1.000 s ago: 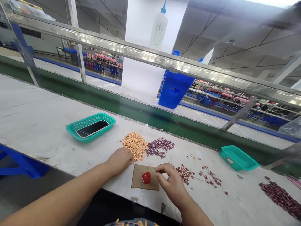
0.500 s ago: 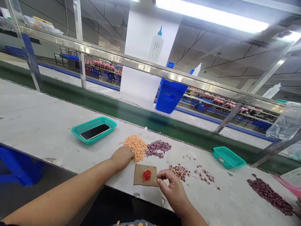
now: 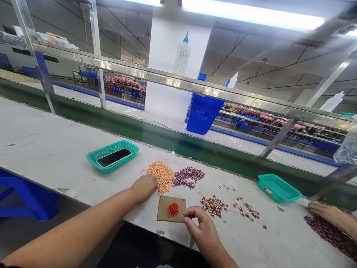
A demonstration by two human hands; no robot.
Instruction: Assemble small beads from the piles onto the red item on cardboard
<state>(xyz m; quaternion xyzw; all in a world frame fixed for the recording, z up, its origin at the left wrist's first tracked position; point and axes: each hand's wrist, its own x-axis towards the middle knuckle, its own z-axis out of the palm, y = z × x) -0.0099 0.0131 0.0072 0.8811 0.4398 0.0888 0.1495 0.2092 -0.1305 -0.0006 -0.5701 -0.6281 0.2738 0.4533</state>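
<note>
My left hand [image 3: 145,187] rests at the near left edge of a pile of small orange pieces [image 3: 161,173]; its fingers are curled together and what they pinch, if anything, is hidden. Beside that pile lie small purple pieces [image 3: 192,173]. With thumb and forefinger pinched, my right hand [image 3: 199,225] is at the right edge of a brown cardboard square [image 3: 163,214]. Whatever sits in that pinch is too small to name. On the cardboard is a glossy red mound [image 3: 173,209]. Right of it lie two-coloured purple and orange pieces [image 3: 214,206], with more [image 3: 247,210] scattered farther right.
A green basket [image 3: 93,158] holding a phone [image 3: 114,158] stands at the left. Another green tray [image 3: 279,188] is at the right. Another person's hand [image 3: 325,212] touches a dark red pile [image 3: 330,236]. A metal rail [image 3: 167,80] and blue bin [image 3: 205,115] lie beyond.
My right hand has shifted slightly left and down along the cardboard. My left hand has barely moved. Another person's hand has come over the dark red pile, and the view has turned slightly.
</note>
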